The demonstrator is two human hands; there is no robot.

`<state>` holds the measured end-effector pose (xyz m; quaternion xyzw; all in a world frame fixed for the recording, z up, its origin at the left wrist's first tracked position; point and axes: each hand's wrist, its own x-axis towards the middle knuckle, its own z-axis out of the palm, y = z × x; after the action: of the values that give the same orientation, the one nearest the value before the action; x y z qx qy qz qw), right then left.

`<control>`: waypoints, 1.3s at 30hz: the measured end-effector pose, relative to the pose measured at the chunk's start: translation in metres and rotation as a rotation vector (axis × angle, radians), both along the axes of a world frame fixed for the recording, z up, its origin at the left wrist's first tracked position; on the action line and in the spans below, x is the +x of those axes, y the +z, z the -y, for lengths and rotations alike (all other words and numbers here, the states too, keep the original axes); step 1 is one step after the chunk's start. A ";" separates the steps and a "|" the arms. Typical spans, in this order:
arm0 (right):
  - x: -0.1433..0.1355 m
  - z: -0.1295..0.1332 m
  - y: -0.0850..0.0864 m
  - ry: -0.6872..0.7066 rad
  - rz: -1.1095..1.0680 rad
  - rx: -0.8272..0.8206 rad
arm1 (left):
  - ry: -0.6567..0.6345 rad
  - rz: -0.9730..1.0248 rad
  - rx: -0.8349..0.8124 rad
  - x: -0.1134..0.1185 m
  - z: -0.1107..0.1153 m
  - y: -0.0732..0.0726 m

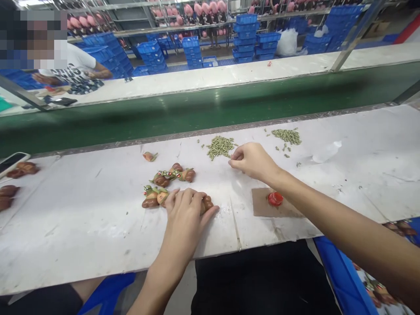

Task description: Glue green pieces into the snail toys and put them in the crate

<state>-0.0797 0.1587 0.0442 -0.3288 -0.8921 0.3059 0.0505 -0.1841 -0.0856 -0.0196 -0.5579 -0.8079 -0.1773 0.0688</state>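
My left hand (185, 214) lies over a small brown-and-green figurine (207, 204), fingers curled over it, so most of it is hidden. Just left of those fingers is a similar figurine (152, 197) with a green head and a brown body. Behind them lies another group of green-and-brown figurines (175, 174). At the right edge of a pile of small green pieces (219, 147), my right hand (254, 161) has thumb and forefinger pinched together. Whatever is between those fingertips is too small to make out.
A red pot of paste or paint (274, 199) sits on brown cardboard (260, 205) below my right forearm. Beyond are a second green pile (287, 136) and clear plastic (326, 152). A green conveyor belt (197, 107) runs behind. A blue crate (343, 275) stands right; a person (77, 65) works opposite.
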 end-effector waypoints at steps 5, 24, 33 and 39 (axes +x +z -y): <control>0.078 0.032 0.025 -0.170 -0.485 -0.326 | -0.105 0.488 0.181 0.037 -0.008 0.002; 0.181 0.120 -0.057 -0.356 -0.941 -0.625 | -0.283 2.043 0.006 0.120 -0.043 0.006; 0.176 0.120 -0.051 -0.306 -0.938 -0.744 | -0.227 1.689 0.096 0.118 -0.038 0.003; 0.174 0.123 -0.055 -0.331 -0.915 -0.759 | -0.231 1.304 0.267 0.115 -0.032 0.004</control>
<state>0.0938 0.0354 -0.0106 -0.2934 -0.5460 0.7002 0.3542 -0.0691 -0.0536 -0.0160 -0.4063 -0.5904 -0.5822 -0.3839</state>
